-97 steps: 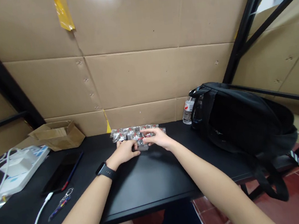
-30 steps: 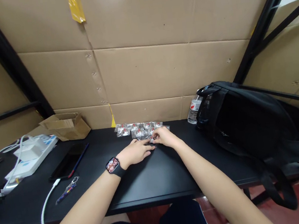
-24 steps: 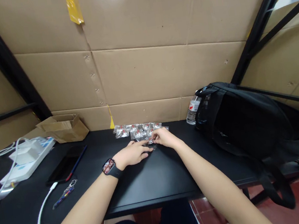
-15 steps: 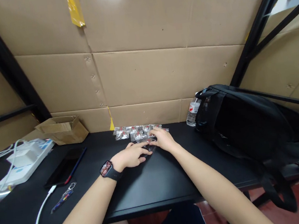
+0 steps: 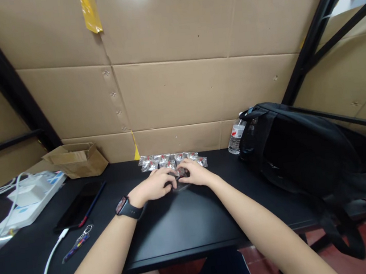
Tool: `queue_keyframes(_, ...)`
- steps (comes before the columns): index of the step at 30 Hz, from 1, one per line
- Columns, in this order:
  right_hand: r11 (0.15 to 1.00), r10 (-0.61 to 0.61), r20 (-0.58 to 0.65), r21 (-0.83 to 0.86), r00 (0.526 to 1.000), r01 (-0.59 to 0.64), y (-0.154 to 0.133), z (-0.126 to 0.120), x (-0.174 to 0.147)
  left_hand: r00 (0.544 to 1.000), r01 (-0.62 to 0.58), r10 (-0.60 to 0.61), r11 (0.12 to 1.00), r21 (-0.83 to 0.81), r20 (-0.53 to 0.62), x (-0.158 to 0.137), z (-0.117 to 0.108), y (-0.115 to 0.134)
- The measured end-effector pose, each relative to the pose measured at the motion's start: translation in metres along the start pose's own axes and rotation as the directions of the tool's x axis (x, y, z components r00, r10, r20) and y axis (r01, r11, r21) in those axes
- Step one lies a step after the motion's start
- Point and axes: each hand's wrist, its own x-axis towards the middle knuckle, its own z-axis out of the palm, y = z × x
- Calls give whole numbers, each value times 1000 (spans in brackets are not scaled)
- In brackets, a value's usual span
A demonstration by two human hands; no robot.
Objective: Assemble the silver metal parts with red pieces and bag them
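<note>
Several small clear plastic packets [image 5: 152,164] with round silvery and red contents lie in rows at the back of the black desk, near the cardboard wall. In front of them, one more clear plastic packet [image 5: 181,185] lies between my two hands. My left hand [image 5: 157,184], below a black smartwatch [image 5: 129,208], has its fingers bent onto the packet's left side. Curled around the right side of the same packet, my right hand [image 5: 195,172] grips it with thumb and fingers. What is inside this packet is mostly hidden by my fingers.
On the left are a white power strip [image 5: 30,204], an open cardboard box [image 5: 80,160], a dark phone [image 5: 80,206] with a white cable, and a keychain [image 5: 77,244]. A black backpack [image 5: 307,156] and a water bottle [image 5: 236,136] stand right. Cardboard [image 5: 177,93] walls the back.
My left hand has moved slightly left and up, its fingers now more bent. My right hand has drawn a little back from the rows, uncovering packets, and curls around the front packet.
</note>
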Motion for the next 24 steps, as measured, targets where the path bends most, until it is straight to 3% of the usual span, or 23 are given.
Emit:
queue_keyframes(3, 985, -7, 0, 172, 1000, 7, 8, -10, -2, 993, 12, -15, 999, -32, -115, 1, 1, -10)
queue_keyframes(7, 984, 18, -13, 175, 1000, -16, 17, -11, -6, 974, 74, -75, 997, -11, -216, 8, 15, -17)
queue_keyframes(11, 985, -3, -1, 175, 1000, 3, 19, -1, -6, 970, 53, -62, 998, -43, -234, 13, 22, -16)
queue_keyframes(16, 980, -25, -53, 198, 998, 35, 18, 2, -2, 965, 52, -93, 984, -171, -244, 10, 13, -16)
queue_keyframes(24, 918, 230, -31, 338, 973, -207, 27, -1, 0, 900, 238, -339, 909, -342, -274, 12, 23, -29)
